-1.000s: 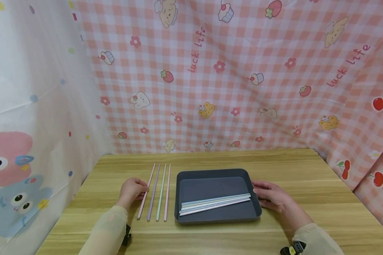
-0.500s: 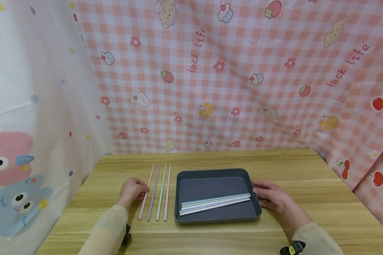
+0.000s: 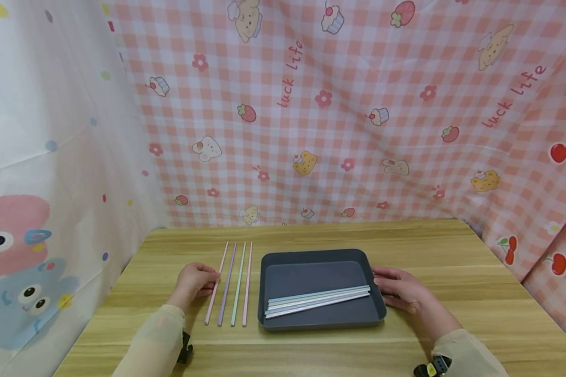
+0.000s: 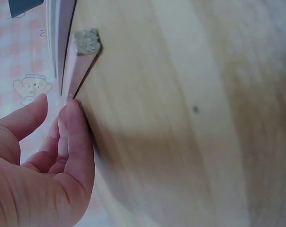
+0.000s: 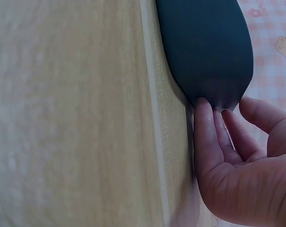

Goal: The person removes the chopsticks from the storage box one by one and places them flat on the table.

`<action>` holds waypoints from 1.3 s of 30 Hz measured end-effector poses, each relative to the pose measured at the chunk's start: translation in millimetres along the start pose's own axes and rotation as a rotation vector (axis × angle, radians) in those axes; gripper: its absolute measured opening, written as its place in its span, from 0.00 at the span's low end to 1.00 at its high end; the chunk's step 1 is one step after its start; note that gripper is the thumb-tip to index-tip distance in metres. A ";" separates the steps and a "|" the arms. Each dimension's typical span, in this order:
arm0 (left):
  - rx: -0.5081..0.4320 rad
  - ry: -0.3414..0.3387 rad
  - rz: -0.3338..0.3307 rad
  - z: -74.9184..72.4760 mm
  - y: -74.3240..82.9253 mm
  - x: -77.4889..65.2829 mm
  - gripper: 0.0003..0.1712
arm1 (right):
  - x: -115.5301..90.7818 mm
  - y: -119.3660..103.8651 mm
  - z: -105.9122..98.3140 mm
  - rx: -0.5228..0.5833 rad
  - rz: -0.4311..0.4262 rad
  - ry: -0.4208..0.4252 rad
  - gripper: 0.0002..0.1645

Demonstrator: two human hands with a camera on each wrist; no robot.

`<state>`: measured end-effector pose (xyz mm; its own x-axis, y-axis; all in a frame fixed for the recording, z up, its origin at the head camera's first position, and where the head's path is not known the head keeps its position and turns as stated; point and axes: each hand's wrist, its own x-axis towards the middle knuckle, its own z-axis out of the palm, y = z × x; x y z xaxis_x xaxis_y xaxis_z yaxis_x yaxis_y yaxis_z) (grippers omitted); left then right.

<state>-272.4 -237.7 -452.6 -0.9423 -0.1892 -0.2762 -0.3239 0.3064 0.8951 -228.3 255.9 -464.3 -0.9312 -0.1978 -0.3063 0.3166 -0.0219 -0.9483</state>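
Slim pastel chopsticks lie side by side on the table, left of a dark grey tray (image 3: 311, 272). Leftmost is a pink chopstick (image 3: 211, 303), followed by a purple chopstick (image 3: 226, 293), a mint green chopstick (image 3: 238, 293) and another pink chopstick (image 3: 247, 293). My left hand (image 3: 195, 283) touches the leftmost one with its fingertips; in the left wrist view the thumb stands apart from it. That chopstick's square end (image 4: 86, 41) looks glittery. Against the tray's right wall rest the fingertips of my right hand (image 3: 403, 290), its thumb at the rim. Several pale chopsticks (image 3: 318, 302) lie slantwise inside the tray.
The wooden table (image 3: 311, 356) runs up to a pink checked curtain (image 3: 283, 131) at the back. A white patterned curtain (image 3: 75, 157) hangs along the left side. Black wrist cameras sit on both forearms.
The leftmost pink chopstick's near end has shifted slightly right, so it lies closer to parallel with the purple one. The right hand and tray have not visibly moved.
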 end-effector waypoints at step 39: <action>-0.103 -0.192 0.152 18.9 44.0 -23.1 0.19 | 0.2 1.0 -0.5 0.008 -0.001 0.004 0.36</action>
<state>-266.5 -202.2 -413.5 -0.9814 0.0354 -0.1887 -0.1765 0.2198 0.9594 -228.3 256.4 -465.4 -0.9322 -0.1938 -0.3056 0.3169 -0.0295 -0.9480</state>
